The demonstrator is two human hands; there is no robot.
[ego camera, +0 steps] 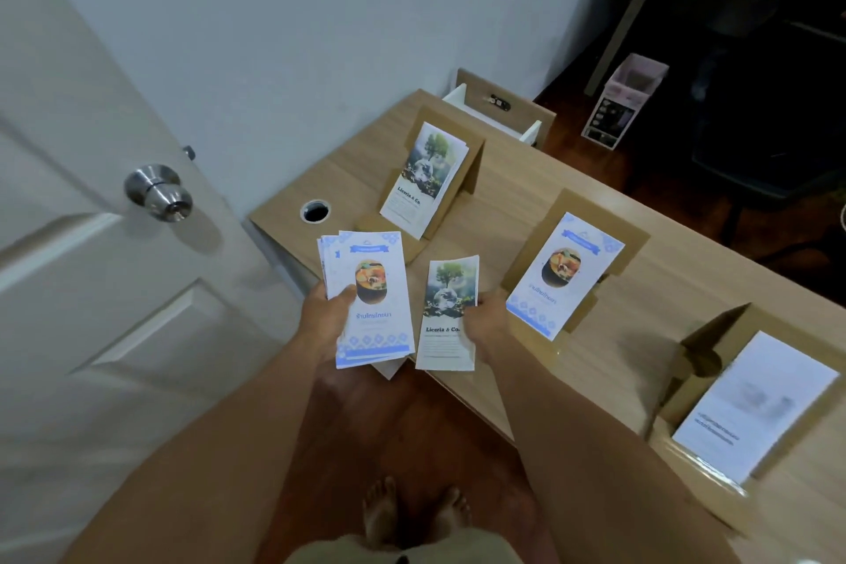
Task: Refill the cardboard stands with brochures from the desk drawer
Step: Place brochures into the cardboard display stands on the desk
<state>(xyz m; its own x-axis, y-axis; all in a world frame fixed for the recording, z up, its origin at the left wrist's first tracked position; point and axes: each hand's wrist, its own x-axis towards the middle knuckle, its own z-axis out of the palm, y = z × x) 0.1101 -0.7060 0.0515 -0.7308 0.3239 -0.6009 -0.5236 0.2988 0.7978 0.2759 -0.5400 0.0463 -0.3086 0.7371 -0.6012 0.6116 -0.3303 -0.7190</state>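
My left hand (326,311) grips a stack of blue-and-white food brochures (371,302) over the desk's near corner. My right hand (486,321) holds a tree-picture "Liceria & Co." brochure (446,316) beside that stack. Three cardboard stands sit on the desk. The far stand (471,169) holds tree brochures (425,179). The middle stand (609,224) holds food brochures (561,275). The near-right stand (714,362) holds white brochures (755,403) with blurred print. The desk drawer (499,110) stands open at the far end.
The wooden desk (512,215) has a round cable hole (315,211) near its left corner. A white door with a metal knob (158,192) is at the left. A small box (622,101) stands on the floor beyond the drawer. My bare feet (414,508) are on the wooden floor.
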